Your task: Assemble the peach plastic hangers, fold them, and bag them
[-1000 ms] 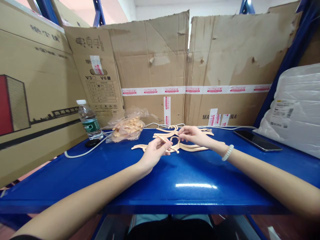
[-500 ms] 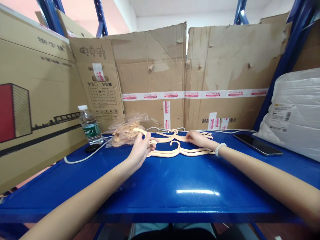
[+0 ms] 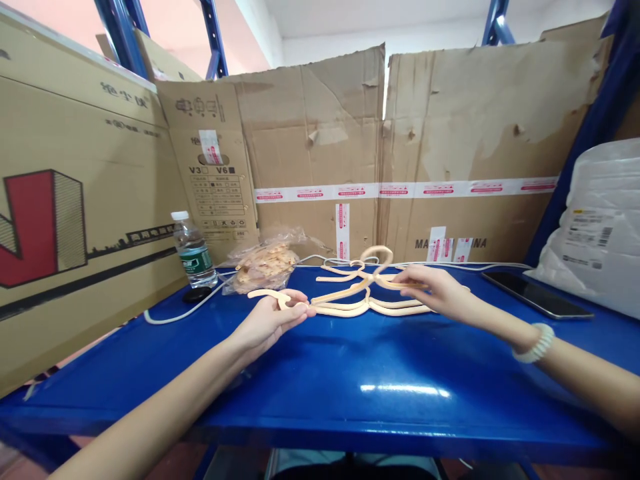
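Note:
My left hand is closed on a small cream plastic piece with a curved arm, its fingers near the end of a hanger. My right hand grips the right arm of a cream plastic clothes hanger, which is raised off the table with its hook upward. The tip of its left arm is close to my left fingers; whether they touch, I cannot tell. Beneath it lie more cream hangers on the blue table, and others lie farther back.
A clear plastic bag of cream pieces sits at the back left, beside a water bottle and a black round object. A phone and a white wrapped package are at right. Cardboard walls the back; a white cable crosses the table.
My right hand has lifted a hanger from the back group and brought it nearer. My left hand has lowered slightly with its piece, turning it flatter. The view has shifted a little.

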The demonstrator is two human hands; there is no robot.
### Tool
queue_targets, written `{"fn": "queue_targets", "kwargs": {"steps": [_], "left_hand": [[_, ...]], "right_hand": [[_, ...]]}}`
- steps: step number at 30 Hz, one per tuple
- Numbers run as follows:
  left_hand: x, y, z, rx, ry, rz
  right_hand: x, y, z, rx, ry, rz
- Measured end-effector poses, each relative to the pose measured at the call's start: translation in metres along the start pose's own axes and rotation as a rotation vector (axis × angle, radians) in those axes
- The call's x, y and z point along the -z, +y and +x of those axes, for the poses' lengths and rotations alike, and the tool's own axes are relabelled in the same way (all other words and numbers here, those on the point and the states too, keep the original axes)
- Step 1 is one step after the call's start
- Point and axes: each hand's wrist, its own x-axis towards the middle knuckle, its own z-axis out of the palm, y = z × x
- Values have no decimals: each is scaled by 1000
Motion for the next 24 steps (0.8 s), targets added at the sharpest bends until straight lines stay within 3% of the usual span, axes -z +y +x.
{"fn": "queue_targets", "kwargs": {"steps": [7, 14, 19, 24], "left_hand": [[-1, 3, -1, -30, -43, 6], [2, 3, 0, -65, -268, 27], [-1, 4, -4, 12, -349, -83], [-3, 3, -4, 64, -342, -141]], "right_hand": [[-8, -9, -19, 76, -20, 3], [0, -13, -22, 63, 65, 14], [-2, -11, -23, 78, 74, -23], [-3, -11, -25, 88, 83, -55]]}}
